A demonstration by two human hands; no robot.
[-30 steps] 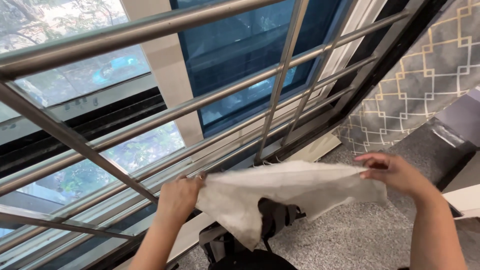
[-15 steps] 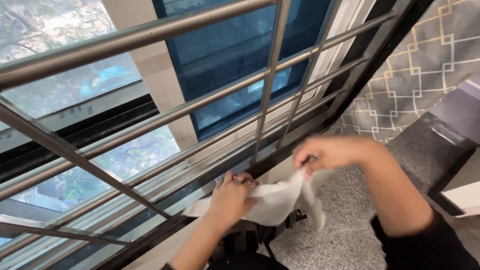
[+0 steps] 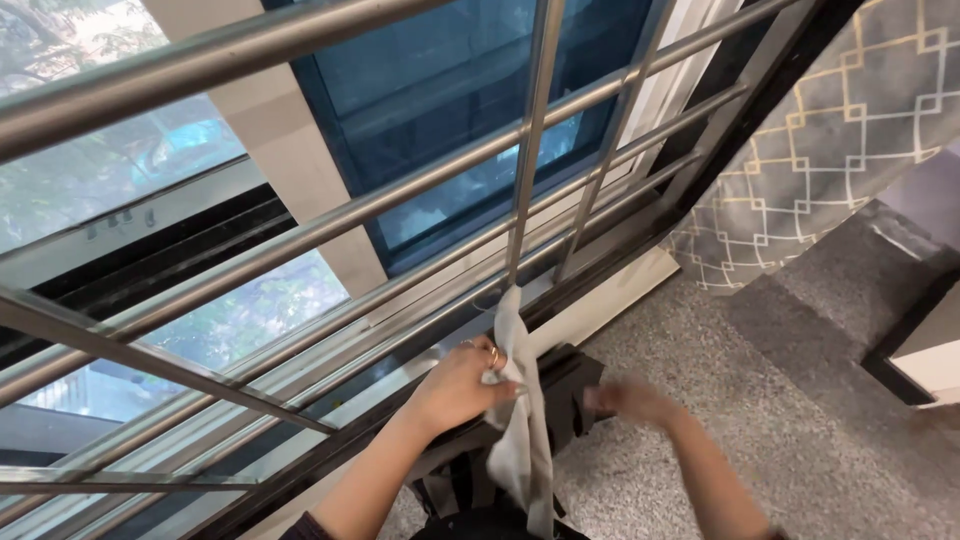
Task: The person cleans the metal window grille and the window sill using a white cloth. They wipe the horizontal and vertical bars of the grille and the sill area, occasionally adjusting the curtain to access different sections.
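My left hand [image 3: 462, 385] grips a white cloth [image 3: 520, 420] near its top, close to the lower bars of a steel window grille [image 3: 520, 130]. The cloth hangs down in a narrow fold from the hand, its upper tip near the lowest rail. There is a ring on one finger of this hand. My right hand [image 3: 625, 400] is blurred, just right of the cloth and apart from it, over a black bag [image 3: 572, 392] on the floor. Whether its fingers are closed is not clear.
Behind the grille are glass window panes [image 3: 440, 110] and a black window frame. A grey patterned curtain [image 3: 840, 130] hangs at the right. The floor [image 3: 760, 400] is grey speckled stone, with a dark step edge at far right.
The cloth was stretched wide between both hands, then bunched together. Now only my left hand holds it, hanging down, and my right hand has let go and dropped lower.
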